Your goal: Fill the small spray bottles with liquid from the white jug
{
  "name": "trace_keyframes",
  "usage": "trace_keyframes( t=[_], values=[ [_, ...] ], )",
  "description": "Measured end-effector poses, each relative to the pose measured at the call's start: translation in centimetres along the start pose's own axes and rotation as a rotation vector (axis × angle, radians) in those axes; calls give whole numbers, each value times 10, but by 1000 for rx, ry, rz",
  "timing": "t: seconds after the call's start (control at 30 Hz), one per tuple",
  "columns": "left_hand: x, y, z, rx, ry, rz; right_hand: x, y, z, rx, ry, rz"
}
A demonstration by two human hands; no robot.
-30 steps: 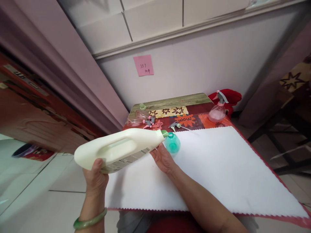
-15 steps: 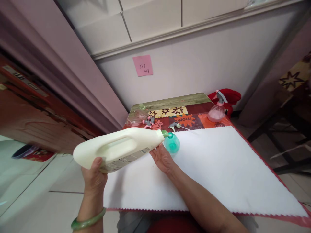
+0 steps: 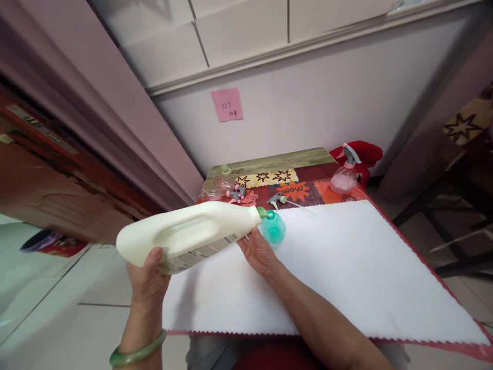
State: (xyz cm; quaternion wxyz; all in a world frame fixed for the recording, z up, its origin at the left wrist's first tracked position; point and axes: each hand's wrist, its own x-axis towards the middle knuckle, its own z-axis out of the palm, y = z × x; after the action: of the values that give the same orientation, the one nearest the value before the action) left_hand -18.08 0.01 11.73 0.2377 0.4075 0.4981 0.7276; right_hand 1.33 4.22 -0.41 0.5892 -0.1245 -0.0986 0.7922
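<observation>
A large cream detergent bottle [image 3: 188, 234] with a moulded handle lies tilted in both my hands, its green spout [image 3: 262, 212] at the mouth of a teal see-through spray bottle [image 3: 273, 229]. My left hand [image 3: 148, 272] grips the big bottle near its base, thumb on the side. Under its neck is my right hand [image 3: 259, 252], its fingers partly hidden behind the bottle. The teal bottle stands upright on the white mat, with teal showing inside; any stream at the spout is too fine to make out. A grey and pale-green trigger sprayer head [image 3: 277, 199] lies just behind it.
A spray bottle with pink liquid [image 3: 344, 178] stands at the back right. At the back left lie a clear bottle [image 3: 219, 188], pink-grey sprayer heads [image 3: 236, 193] and a green cap [image 3: 225, 169]. A white mat [image 3: 346, 272] covers the table front; a wall rises behind.
Almost nothing differs. The detergent bottle stays tilted at the teal bottle's mouth, and my left wrist has shifted very slightly left.
</observation>
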Motion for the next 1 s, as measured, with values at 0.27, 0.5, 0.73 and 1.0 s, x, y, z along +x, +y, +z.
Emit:
trace_keyframes(
  t=[0.27, 0.5, 0.73, 1.0],
  values=[
    [1, 1, 0, -3, 4, -12, 0, -1, 2, 1, -9, -10],
    [3, 7, 5, 31, 7, 17, 0, 1, 0, 7, -7, 2],
    [6, 7, 6, 23, 37, 18, 1, 1, -1, 33, -21, 3],
    [5, 10, 9, -6, 27, 9, 1, 0, 0, 44, -1, 9]
  ],
)
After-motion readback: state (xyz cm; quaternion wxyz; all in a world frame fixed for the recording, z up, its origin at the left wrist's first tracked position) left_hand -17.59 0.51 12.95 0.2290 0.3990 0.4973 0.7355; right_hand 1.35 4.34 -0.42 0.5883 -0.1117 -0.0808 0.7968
